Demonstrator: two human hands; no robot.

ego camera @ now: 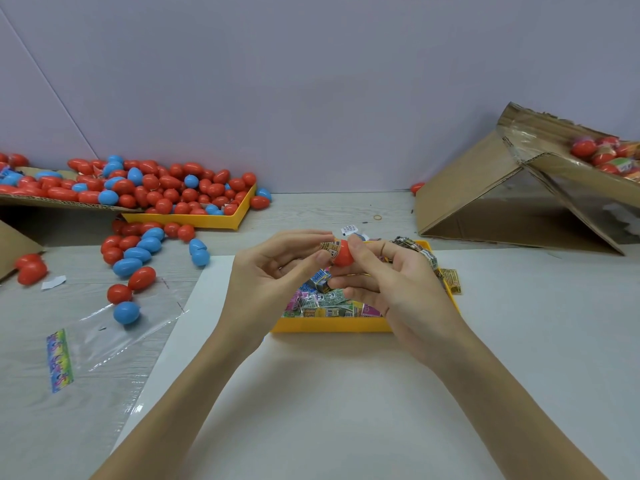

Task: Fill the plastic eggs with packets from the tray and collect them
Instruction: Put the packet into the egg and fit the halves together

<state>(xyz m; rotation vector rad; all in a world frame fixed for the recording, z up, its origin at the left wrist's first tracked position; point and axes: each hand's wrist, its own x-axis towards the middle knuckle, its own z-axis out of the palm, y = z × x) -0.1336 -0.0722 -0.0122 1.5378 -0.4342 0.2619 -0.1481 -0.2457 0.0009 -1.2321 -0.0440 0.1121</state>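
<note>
Both hands are raised together over a yellow tray (332, 325) full of colourful packets (327, 301). My right hand (391, 282) pinches a red egg half (343, 258) between thumb and fingers. A tan printed packet (329, 247) sticks out of the half's open side, and my left hand (273, 271) grips that packet with thumb and fingertips. The egg's other half is not visible.
A heap of red and blue plastic eggs (156, 188) fills a second yellow tray (194, 220) and cardboard at the back left, with loose eggs (135, 261) spilled on the table. A clear plastic bag (114, 337) lies left. A tilted cardboard box (519, 188) holding filled eggs (602, 154) stands at the right.
</note>
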